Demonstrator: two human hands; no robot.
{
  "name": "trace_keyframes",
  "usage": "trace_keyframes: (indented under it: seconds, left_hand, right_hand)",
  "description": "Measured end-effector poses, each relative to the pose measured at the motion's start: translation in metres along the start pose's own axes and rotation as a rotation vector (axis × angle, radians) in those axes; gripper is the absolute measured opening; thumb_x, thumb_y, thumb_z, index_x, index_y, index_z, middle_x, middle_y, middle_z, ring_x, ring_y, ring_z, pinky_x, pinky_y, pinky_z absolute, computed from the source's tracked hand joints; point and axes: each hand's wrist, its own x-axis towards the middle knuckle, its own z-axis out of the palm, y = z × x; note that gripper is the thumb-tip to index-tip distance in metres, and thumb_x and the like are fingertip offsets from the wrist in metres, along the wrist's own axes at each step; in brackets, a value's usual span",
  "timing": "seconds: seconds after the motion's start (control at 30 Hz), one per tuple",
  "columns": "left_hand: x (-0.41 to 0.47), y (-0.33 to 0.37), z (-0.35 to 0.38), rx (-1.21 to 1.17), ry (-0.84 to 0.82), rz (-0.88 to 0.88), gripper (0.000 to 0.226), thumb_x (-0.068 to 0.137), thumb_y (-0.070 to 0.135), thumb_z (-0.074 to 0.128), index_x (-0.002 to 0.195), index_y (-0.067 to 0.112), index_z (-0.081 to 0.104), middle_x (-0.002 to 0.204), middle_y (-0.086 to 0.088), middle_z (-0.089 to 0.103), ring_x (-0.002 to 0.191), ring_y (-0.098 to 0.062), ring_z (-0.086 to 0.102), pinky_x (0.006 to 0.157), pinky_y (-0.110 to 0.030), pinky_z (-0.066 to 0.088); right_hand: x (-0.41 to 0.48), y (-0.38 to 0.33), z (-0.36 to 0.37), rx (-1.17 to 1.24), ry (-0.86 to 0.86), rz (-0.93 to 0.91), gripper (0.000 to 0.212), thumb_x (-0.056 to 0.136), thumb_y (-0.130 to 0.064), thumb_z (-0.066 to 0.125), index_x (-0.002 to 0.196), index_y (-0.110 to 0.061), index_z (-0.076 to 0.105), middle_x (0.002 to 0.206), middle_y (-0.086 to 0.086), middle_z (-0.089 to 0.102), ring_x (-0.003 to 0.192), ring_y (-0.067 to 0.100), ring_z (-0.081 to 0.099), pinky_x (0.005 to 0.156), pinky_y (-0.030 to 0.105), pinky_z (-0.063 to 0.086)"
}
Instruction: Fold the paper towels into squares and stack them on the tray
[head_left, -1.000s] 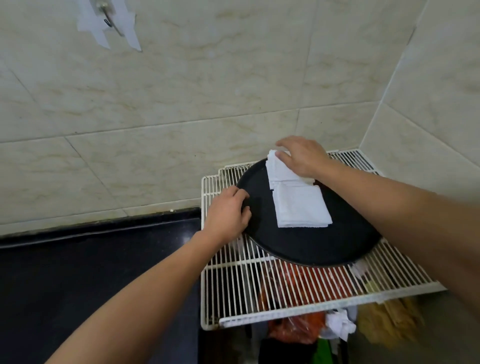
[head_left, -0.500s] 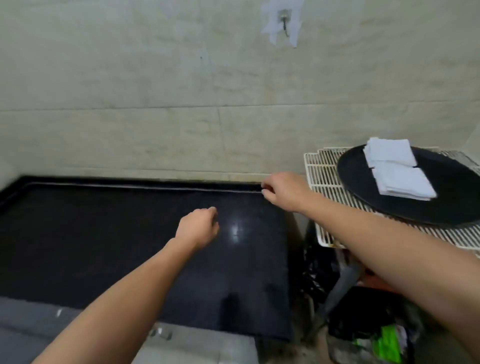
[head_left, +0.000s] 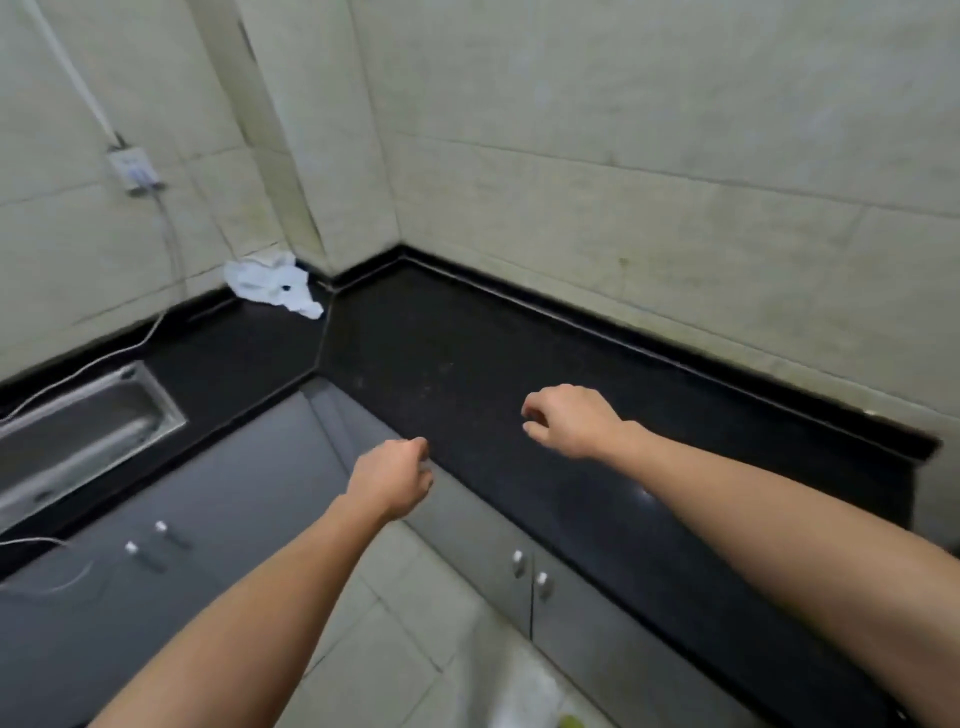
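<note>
A crumpled pile of white paper towels (head_left: 272, 283) lies in the far corner of the black countertop (head_left: 467, 364), against the tiled wall. My left hand (head_left: 392, 480) hovers over the counter's front edge with its fingers curled in and nothing in it. Farther right, my right hand (head_left: 569, 421) hangs above the counter, fingers loosely curled, also holding nothing. Both hands are well short of the towels. The tray and the folded towels are out of view.
A steel sink (head_left: 78, 431) is set into the counter at the left, with a white cable (head_left: 104, 358) running along the counter to a wall socket (head_left: 132, 169). Grey cabinet doors (head_left: 498, 545) with small knobs are below the counter. Tiled floor shows at the bottom.
The view has swung left from the tray on the wire rack to the counter corner. Both hands left the tray and now hover over the counter with nothing in them.
</note>
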Motion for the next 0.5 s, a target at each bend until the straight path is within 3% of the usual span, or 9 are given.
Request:
trace_keyframes:
  seconds: [0.5]
  left_hand:
    - [0.103, -0.227, -0.018, -0.067, 0.011, -0.398, 0.031, 0.088, 0.029, 0.05, 0.115, 0.02, 0.059, 0.107, -0.007, 0.068, 0.102, -0.028, 0.061, 0.079, -0.034, 0.049]
  right_hand:
    - [0.306, -0.112, 0.061, 0.079, -0.152, -0.267, 0.027, 0.091, -0.04, 0.052, 0.113, -0.026, 0.061, 0.107, 0.0, 0.067, 0.096, 0.024, 0.062, 0.074, 0.034, 0.049]
